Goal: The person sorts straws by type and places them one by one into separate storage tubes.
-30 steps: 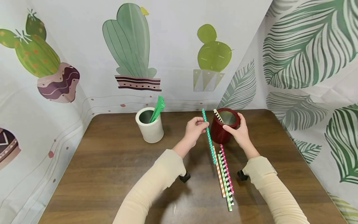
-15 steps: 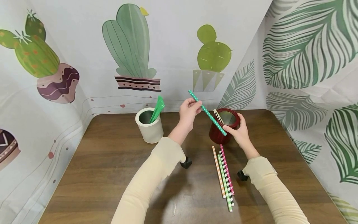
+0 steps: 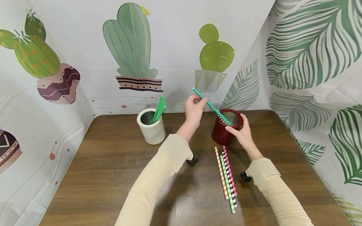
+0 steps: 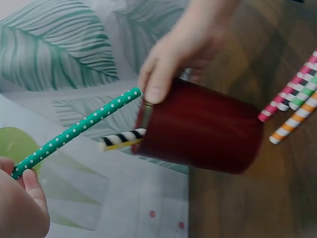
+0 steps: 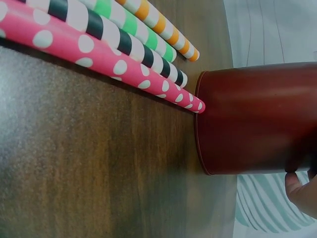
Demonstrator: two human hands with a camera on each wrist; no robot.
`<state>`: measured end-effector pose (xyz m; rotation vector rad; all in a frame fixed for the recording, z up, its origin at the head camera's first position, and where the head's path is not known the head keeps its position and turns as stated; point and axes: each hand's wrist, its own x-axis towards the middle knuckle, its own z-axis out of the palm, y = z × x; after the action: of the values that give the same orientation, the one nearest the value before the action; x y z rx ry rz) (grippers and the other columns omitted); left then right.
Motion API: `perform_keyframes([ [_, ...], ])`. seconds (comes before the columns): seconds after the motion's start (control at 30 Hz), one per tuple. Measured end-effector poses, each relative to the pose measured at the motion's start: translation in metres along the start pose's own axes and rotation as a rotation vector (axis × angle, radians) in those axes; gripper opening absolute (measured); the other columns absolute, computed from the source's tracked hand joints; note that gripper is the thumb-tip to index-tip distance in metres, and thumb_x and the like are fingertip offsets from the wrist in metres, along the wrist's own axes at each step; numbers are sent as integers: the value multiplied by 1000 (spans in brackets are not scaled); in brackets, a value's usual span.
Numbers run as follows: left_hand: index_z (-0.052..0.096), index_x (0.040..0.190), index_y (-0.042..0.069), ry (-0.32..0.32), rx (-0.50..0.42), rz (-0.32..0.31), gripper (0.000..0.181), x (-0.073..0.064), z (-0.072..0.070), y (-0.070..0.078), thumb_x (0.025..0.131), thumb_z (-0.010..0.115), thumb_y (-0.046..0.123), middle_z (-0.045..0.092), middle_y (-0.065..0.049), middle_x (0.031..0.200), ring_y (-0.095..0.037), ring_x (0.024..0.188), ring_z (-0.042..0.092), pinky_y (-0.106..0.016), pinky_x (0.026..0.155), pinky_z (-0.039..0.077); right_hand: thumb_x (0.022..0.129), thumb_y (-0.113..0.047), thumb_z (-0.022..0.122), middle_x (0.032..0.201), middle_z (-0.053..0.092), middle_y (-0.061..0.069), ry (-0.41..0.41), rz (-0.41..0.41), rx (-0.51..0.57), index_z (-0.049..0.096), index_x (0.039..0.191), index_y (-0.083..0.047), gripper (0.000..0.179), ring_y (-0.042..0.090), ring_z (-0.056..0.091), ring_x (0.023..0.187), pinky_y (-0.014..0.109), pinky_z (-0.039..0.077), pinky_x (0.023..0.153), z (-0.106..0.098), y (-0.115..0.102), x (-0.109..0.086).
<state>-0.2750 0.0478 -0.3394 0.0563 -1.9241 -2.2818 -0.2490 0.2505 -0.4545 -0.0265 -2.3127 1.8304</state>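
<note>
My left hand (image 3: pixel 194 110) pinches a green paper straw with white dots (image 3: pixel 212 107) near its upper end. The straw slants down to the right, its lower end over the mouth of a dark red cup (image 3: pixel 221 133). My right hand (image 3: pixel 242 134) grips that cup at the rim, thumb on the near side. In the left wrist view a black-and-white striped straw (image 4: pixel 121 138) and something yellow beside it stick out of the cup. In front of the cup lie several paper straws: pink dotted (image 5: pixel 119 67), black striped (image 5: pixel 126 47), green striped (image 5: pixel 133 32) and orange striped (image 5: pixel 166 32).
A white cup (image 3: pixel 154 133) stands at the back left, with green wrapped items (image 3: pixel 160 110) leaning out of it. Behind the brown wooden table (image 3: pixel 113 175) hangs a printed cloth (image 3: pixel 181 47) with cactus and leaf patterns.
My left hand lifted the green dotted straw from above the other straws, tilted it, and brought its lower end over the red cup's mouth. My right hand stayed on the cup.
</note>
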Motion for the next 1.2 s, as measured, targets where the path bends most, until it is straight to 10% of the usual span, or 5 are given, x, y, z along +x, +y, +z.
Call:
perform_keyframes([
  [1.2,61,90,8,13,391,59,16,-17,30,-41,79,64,19,65,-4,86,-13,80,60,-18,65,46,76,-15,69,136,30,13,5,-23,-9,13,139,-6,84,19,39,113,8,37,81,0,2,0],
])
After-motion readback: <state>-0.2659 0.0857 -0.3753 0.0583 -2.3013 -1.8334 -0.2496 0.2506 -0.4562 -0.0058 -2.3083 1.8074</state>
